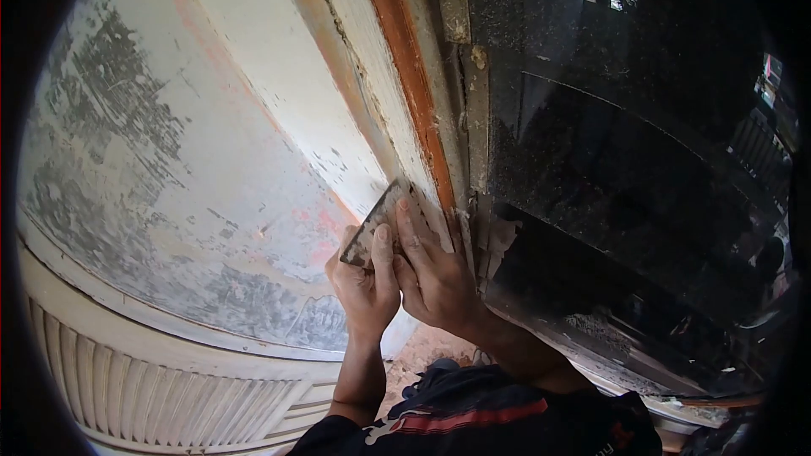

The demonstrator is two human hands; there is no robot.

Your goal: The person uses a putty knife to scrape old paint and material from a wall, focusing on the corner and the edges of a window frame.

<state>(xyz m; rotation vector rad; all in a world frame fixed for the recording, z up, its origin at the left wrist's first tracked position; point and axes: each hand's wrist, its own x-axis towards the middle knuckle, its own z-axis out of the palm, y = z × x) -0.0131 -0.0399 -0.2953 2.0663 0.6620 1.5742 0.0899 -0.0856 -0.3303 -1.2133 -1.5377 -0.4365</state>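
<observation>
Both my hands grip a thin, dirty rectangular scraper blade [369, 235] near the middle of the view. My left hand [369, 274] has its thumb on the blade's face and its fingers curled at the lower left end. My right hand [431, 274] presses extended fingers on the blade's upper right part. The blade's long edge lies slanted against the white wall strip [279, 84], close beside the cracked, worn edge of the frame. What lies under the fingers is hidden.
An orange-brown wooden strip [405, 59] runs up beside my right hand. Dark glossy panels [608, 135] fill the right side. Patchy grey and white wall [194, 169] is at left, above a ribbed pale panel [152, 384]. Reddish-brown floor [431, 344] shows below my hands.
</observation>
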